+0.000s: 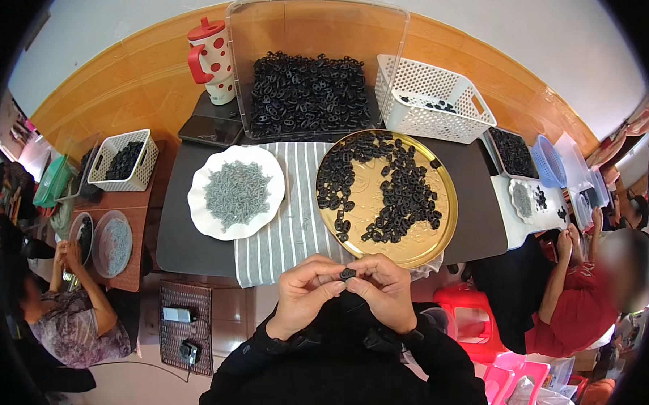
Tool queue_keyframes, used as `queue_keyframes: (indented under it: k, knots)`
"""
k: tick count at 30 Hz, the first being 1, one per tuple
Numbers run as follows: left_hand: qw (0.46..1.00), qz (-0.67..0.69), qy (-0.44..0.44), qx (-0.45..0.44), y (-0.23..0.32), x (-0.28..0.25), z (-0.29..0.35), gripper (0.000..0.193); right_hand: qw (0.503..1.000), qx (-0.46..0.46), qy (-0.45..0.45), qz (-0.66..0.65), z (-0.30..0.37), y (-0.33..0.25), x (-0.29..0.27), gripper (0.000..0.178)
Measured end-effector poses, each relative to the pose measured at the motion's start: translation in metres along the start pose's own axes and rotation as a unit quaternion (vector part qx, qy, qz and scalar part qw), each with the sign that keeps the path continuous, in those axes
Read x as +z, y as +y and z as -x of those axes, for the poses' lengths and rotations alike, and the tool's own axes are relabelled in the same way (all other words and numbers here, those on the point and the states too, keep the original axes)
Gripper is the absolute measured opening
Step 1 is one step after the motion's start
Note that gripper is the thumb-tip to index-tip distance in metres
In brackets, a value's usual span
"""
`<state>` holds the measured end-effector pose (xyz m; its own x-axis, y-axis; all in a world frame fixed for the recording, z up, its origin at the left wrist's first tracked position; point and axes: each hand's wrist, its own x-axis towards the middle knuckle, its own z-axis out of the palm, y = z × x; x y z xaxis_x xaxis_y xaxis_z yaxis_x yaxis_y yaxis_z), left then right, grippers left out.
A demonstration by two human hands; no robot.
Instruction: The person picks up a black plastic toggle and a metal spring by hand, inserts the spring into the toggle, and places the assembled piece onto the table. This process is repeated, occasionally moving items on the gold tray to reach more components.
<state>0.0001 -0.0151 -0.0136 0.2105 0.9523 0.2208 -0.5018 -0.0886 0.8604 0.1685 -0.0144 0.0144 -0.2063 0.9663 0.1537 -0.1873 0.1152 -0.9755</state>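
Just off the table's front edge, my left hand point(309, 291) and my right hand point(383, 290) meet, thumbs and fingertips pinching one small black plastic part point(348, 274) between them. Fingers cover much of it, so its full shape is hidden. Beyond my hands lies a round gold tray point(441, 230) with many loose black oval parts point(402, 192) that have holes through them. To its left, a white wavy-edged plate point(204, 224) carries a heap of small grey screw-like pieces point(237, 192). Under both runs a grey striped cloth point(297, 241).
A clear bin point(242, 68) of black parts stands at the back, beside a white perforated basket point(437, 118). A red-dotted tumbler point(217, 69) and dark phone point(210, 131) are at back left. People work at left point(76, 315) and right point(582, 300). Red stools point(471, 319) stand low right.
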Motion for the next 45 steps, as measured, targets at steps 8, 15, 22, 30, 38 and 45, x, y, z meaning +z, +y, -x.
queue_keyframes:
  k: [8,15,22,30,38,45]
  knots:
    - [0.999,-0.021,0.037,0.000,0.004,-0.008,-0.002,0.025,0.995,0.070,0.017,0.073,-0.075,-0.064,-0.056,0.017]
    - [0.998,-0.019,0.057,-0.020,0.004,-0.016,0.000,0.021,0.972,-0.026,0.215,0.086,-0.224,-0.134,-0.137,0.045]
    - [0.996,-0.040,0.065,-0.045,0.010,-0.030,0.000,0.020,0.890,0.025,-0.105,0.443,-0.168,-0.035,-0.091,0.009]
    - [0.973,-0.152,-0.150,0.090,0.066,-0.008,-0.003,0.029,0.764,-0.102,-0.144,0.620,-0.201,-0.002,-0.095,0.021]
    - [0.906,0.047,-0.355,0.225,0.136,0.056,-0.017,0.018,0.688,-0.141,-0.175,0.690,-0.207,0.007,-0.078,0.008]
    - [0.881,-0.102,-0.274,0.372,0.130,0.013,-0.004,0.020,0.727,-0.113,-0.252,0.629,-0.178,-0.001,-0.070,0.007]
